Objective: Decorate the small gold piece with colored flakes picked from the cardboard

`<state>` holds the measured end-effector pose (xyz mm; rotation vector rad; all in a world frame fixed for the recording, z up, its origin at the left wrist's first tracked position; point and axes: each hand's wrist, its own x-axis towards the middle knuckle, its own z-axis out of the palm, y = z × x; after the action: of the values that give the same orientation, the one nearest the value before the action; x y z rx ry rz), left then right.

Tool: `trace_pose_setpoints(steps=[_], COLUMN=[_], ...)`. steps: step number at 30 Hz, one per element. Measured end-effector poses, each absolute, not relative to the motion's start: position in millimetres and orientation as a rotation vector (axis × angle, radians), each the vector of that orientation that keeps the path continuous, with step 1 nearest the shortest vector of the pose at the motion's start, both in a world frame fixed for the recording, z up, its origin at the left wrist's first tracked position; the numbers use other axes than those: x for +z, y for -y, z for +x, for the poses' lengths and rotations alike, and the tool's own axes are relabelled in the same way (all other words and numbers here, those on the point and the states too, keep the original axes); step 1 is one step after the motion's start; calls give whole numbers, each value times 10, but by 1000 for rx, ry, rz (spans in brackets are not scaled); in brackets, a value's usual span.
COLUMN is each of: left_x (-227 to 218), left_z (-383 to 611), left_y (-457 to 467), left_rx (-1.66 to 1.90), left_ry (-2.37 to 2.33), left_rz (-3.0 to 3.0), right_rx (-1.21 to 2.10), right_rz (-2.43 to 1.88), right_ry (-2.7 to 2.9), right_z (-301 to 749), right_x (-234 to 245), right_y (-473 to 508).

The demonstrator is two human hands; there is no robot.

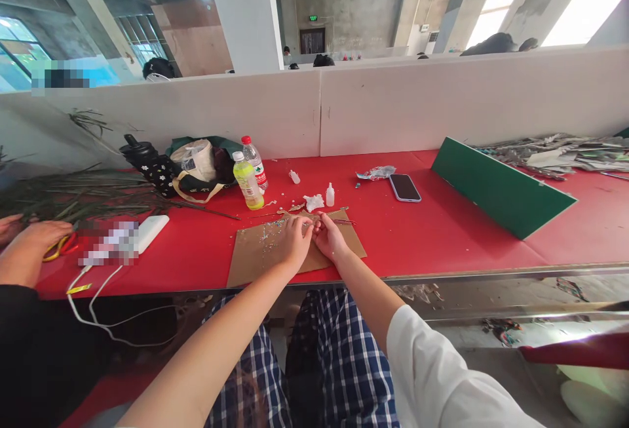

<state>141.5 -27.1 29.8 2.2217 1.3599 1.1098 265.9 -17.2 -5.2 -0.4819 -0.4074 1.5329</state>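
My left hand (293, 242) and my right hand (328, 236) meet over a brown cardboard sheet (246, 264), fingertips pinched close together. Whatever lies between the fingers is too small or hidden to make out. Tiny pale and bluish bits (269, 234) are scattered on the cardboard left of my left hand. A thin dark stick-like thing (344, 221) lies just right of my right hand. Behind the hands sit a crumpled white tissue (313, 202) and a small upright white squeeze bottle (330, 194). Another small translucent bottle (294, 177) lies tipped farther back.
Across the red tabletop (304, 166) stand two drink bottles (249, 182), a bag (201, 166), a phone (405, 187) and a green board (501, 189). At left, a co-worker's hand (42, 238) is near scissors (59, 248) and a cabled white power strip (150, 233).
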Motion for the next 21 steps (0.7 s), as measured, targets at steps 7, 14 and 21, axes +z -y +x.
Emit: trace_pose_setpoints(steps=[7,14,21], left_x=[371,310,293], left_z=[1429,1477,1497], left_y=[593,554,523], left_rx=[708,634,671], left_ry=[-829,-771,-818], left_rz=[2733,2816,2754], right_rx=[1507,1512,1506], right_rz=[-500,-513,-531], right_ry=[383,390,388], right_z=[2657,2663,2670], right_x=[-67,-53,-84], right_y=[158,135,133])
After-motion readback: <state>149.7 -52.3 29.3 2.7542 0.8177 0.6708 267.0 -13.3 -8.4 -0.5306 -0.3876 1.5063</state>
